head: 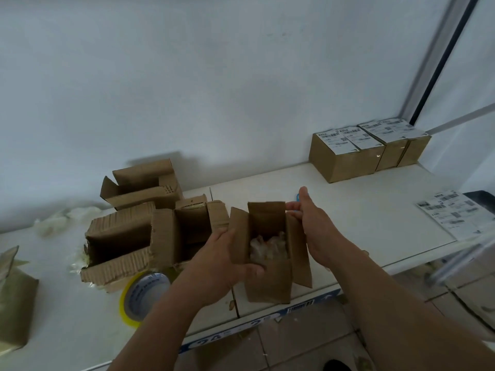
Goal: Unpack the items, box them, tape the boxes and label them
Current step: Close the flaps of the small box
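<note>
A small open cardboard box point(267, 285) stands near the table's front edge, with plastic-wrapped items point(267, 249) inside. My left hand point(222, 261) grips its left side, thumb over the near rim. My right hand point(313, 226) lies along the right flap with straight fingers, fingertips at the far flap. A roll of clear tape point(142, 295) with a yellow edge lies left of my left forearm. A sheet of shipping labels point(455, 212) lies at the right.
Torn open cartons point(120, 245) and another open box point(139, 183) sit to the left. Several sealed, labelled boxes point(356, 153) stand at the back right. Crumpled plastic wrap point(59, 220) lies far left. A brown package point(13, 298) is at the left edge. The white table point(361, 210) ends near me.
</note>
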